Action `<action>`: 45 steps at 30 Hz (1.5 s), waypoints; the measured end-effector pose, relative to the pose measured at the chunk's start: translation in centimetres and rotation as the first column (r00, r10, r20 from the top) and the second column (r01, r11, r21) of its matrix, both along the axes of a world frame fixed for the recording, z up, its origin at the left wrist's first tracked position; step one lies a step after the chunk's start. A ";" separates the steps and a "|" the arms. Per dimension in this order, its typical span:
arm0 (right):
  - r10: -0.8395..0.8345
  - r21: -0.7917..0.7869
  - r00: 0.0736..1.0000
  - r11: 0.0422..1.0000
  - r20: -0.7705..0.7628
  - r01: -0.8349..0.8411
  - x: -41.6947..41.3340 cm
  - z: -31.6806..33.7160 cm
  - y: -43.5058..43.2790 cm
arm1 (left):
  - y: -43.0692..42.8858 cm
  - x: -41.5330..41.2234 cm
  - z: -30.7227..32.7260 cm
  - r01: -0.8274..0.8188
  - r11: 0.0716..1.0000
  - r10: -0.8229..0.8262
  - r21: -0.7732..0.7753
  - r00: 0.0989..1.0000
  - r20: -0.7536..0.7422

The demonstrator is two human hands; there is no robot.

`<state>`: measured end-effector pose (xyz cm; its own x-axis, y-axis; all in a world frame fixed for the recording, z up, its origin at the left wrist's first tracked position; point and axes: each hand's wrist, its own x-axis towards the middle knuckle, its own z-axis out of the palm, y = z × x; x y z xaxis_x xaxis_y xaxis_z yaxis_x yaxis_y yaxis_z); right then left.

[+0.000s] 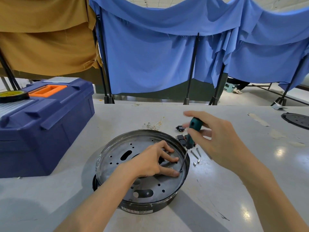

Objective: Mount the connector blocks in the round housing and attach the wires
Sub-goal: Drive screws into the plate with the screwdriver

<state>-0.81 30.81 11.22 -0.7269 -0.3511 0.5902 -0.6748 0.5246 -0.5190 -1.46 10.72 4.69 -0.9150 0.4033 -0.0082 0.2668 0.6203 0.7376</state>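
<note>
The round metal housing (117, 158) lies on the table in front of me, its perforated plate facing up. My left hand (150, 162) rests inside it, fingers spread over a black connector block (161, 160) that is mostly hidden. A fingertip sits next to a screw (180, 171) near the right rim. My right hand (215, 139) grips a teal-handled screwdriver (192, 133), tilted, with its tip on that screw. More black connector blocks (181, 137) lie just beyond the housing. Thin wires (154, 123) lie behind it.
Loose bolts and nuts (195, 155) lie right of the housing. A blue toolbox (41, 124) with a tape roll (13, 96) on it stands at the left. A black round part (296, 120) sits at the far right edge. Blue and tan cloths hang behind the table.
</note>
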 end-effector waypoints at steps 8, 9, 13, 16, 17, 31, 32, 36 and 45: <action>-0.052 -0.031 0.999 0.998 -0.007 0.052 0.3 0.1 -0.3 | -0.1 -0.1 -0.1 0.001 1.000 -0.001 -0.008 1.000 -0.003; -0.004 -0.028 1.000 1.000 0.020 0.004 0.1 0.1 0.0 | -0.1 -0.1 -0.1 0.001 1.000 -0.001 -0.001 1.000 -0.004; 0.059 -0.078 0.996 0.996 0.062 -0.054 0.0 0.0 0.2 | -0.1 -0.3 -0.3 0.007 1.000 -0.007 -0.016 1.000 -0.008; -0.072 -0.091 0.995 0.994 -0.067 0.066 0.5 0.0 -0.8 | -0.1 -0.4 -0.4 0.018 0.997 -0.019 -0.074 1.000 -0.024; -0.086 -0.097 0.994 0.992 -0.068 0.079 0.6 0.1 -0.9 | -0.1 -0.3 -0.4 0.018 0.997 -0.020 -0.081 0.999 -0.024; -0.098 -0.089 0.994 0.992 -0.045 0.093 -0.5 0.2 -1.1 | -0.1 -0.3 -0.3 0.007 0.997 -0.008 -0.075 1.000 -0.015; -0.094 -0.070 0.995 0.993 -0.039 0.091 -0.8 0.1 -1.0 | -0.1 -0.3 -0.3 0.001 0.999 -0.001 -0.048 1.000 -0.001; 0.007 -0.022 0.998 1.000 0.061 -0.005 -1.7 -0.4 -0.7 | -0.2 -0.3 -0.5 -0.005 1.000 0.005 -0.025 1.000 -0.002; -0.090 -0.025 0.995 0.996 0.028 0.091 -1.7 -0.1 -0.9 | -0.2 -0.4 -0.5 0.006 0.999 -0.006 -0.047 1.000 -0.012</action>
